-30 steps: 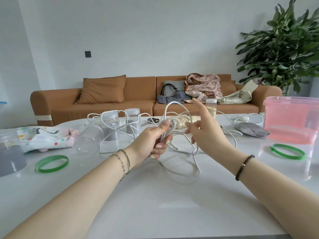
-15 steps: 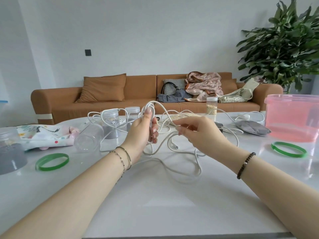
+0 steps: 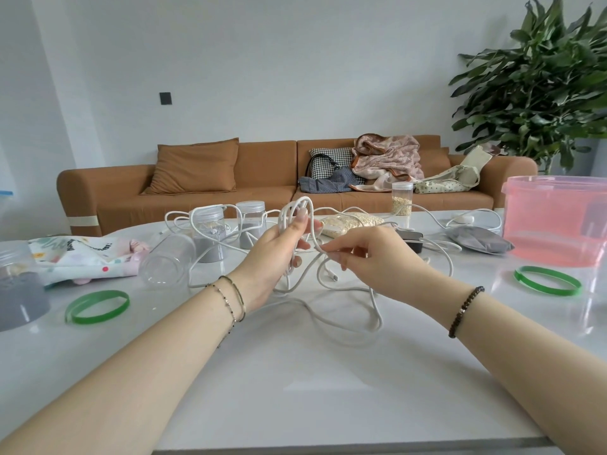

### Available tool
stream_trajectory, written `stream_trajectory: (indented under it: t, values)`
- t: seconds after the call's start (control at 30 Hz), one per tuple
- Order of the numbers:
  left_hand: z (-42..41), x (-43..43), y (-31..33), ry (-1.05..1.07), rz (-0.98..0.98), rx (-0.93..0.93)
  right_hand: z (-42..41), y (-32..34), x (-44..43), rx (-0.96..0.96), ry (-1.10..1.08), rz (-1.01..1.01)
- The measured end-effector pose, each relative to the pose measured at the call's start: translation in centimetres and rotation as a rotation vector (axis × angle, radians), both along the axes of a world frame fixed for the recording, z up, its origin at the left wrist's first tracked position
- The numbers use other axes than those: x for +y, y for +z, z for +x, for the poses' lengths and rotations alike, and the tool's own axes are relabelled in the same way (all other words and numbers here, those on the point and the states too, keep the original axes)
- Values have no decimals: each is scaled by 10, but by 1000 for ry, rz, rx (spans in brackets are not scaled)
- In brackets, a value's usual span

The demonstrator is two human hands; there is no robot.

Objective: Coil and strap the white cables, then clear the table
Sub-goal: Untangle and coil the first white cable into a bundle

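The right hand (image 3: 371,254), open before, now pinches the white cable (image 3: 377,315).

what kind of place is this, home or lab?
Probably a home living room: brown sofa with clothes piled on it, a big leafy plant beside it, white table in front.

Surface: white table (image 3: 295,389), glossy.
Centre: white cables (image 3: 377,318), loose, sprawled in loops.
Left: green band (image 3: 97,306), flat; clear jar (image 3: 167,262), on its side; printed cloth (image 3: 82,261); large grey-filled jar (image 3: 18,290) at the edge.
Rear: two lidded jars (image 3: 210,234), upright, grey fill; oat bag (image 3: 351,221); oat jar (image 3: 402,198), upright.
Right: pink tub (image 3: 558,221); grey pouch (image 3: 479,239) just beside the tub; second green band (image 3: 547,280), flat, near the tub.
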State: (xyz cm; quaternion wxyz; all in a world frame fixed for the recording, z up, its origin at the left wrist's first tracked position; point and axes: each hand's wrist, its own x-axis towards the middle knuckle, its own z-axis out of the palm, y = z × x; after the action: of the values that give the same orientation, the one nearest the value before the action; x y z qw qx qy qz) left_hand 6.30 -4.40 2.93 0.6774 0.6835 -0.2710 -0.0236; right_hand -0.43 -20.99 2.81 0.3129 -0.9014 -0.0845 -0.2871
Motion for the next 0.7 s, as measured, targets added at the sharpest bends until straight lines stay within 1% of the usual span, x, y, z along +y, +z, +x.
stream_trajectory:
  t: [0.07,0.2,0.3,0.4,0.47,0.5,0.57,0.6,0.63,0.7]
  values:
    - [1,-1,-1,-38,1,-31,-2,0,1,32,23,-22]
    - [8,-4,-5,-21,-4,-26,-4,1,3,67,67,-50]
    - [13,-5,-8,-74,-74,28,-4,1,5,81,75,-60]
    - [11,-4,-5,-50,-163,79,-4,1,6,117,78,-48]
    - [11,-2,-1,10,-292,101,-4,0,6,145,74,-31]
    - [12,0,1,82,-351,77,-4,0,6,148,75,-13]
    - [16,5,6,312,-448,-18,-4,0,7,138,89,27]
    - [19,9,9,418,-507,-45,-5,1,8,132,97,35]
    - [22,12,11,479,-580,-42,-5,1,8,125,107,34]
    - [27,15,14,477,-716,10,-6,1,9,108,129,18]
